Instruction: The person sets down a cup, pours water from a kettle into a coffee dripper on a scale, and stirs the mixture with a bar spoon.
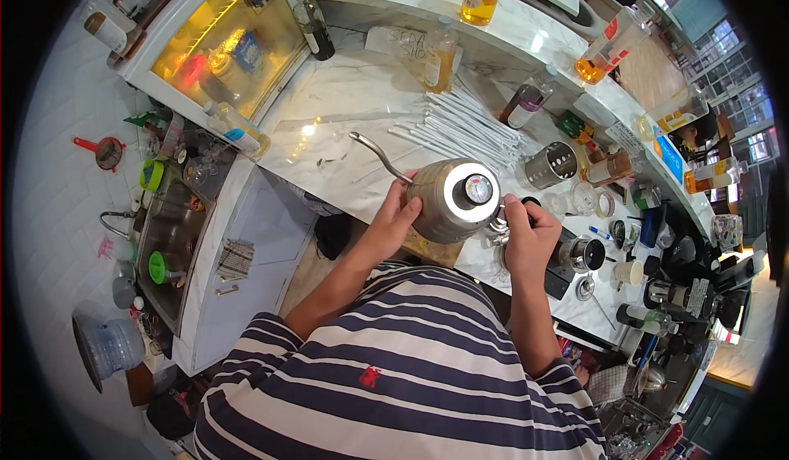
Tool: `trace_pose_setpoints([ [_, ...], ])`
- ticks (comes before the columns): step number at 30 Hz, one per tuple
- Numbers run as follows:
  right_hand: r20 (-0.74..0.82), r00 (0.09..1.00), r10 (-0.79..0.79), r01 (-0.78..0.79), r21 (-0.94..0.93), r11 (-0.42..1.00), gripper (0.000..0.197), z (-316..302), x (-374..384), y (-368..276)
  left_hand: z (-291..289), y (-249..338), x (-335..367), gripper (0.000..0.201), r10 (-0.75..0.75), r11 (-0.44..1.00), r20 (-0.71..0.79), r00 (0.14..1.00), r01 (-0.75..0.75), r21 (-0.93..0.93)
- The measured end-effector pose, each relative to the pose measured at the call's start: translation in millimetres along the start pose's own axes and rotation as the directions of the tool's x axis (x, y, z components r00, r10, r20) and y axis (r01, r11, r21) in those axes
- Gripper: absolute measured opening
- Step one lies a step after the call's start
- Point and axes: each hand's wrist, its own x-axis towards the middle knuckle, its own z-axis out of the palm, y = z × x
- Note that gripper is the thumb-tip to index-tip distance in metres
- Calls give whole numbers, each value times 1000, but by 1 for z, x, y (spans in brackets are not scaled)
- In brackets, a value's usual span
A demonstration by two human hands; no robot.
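Note:
A steel gooseneck kettle (434,205) is in front of my body, over the counter's near edge. A round dial thermometer (477,189) sits in its lid, and the thin curved spout (371,147) points to the far left. My left hand (391,231) is closed against the kettle's body on the spout side, thumb on the wall and the other fingers mostly hidden. Closed on the handle side is my right hand (532,238), its fingers curled and hiding most of the handle. White wrapped straws (472,127) lie in a loose pile beyond the kettle.
A perforated metal cylinder (552,166), jars and a steel grinder-like device (585,254) crowd the counter to the right. Bottles (526,98) line the raised ledge and back. On the left are a lit glass-door fridge (230,49) and a metal sink (168,238).

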Motion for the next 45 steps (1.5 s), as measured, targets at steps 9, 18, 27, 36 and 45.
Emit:
trace_pose_setpoints([
  [9,6,1000,2,-2,-86,996,40,-3,-7,-2,-13,9,-3,58,-142,990,-4,990,142,5],
  [18,-9,1000,20,-20,-39,999,41,-3,-7,5,-7,21,-1,58,-124,992,-41,991,124,-11],
  [27,3,1000,15,-15,-85,996,36,-1,-9,0,-11,18,-3,59,-154,988,-29,988,154,6],
  [36,-10,1000,22,-23,-68,997,37,-1,-9,2,-12,15,-3,59,-182,983,-4,983,182,5],
  [45,14,1000,-3,4,-71,997,38,-4,-12,3,-15,-3,-7,59,-72,997,20,997,72,12],
])
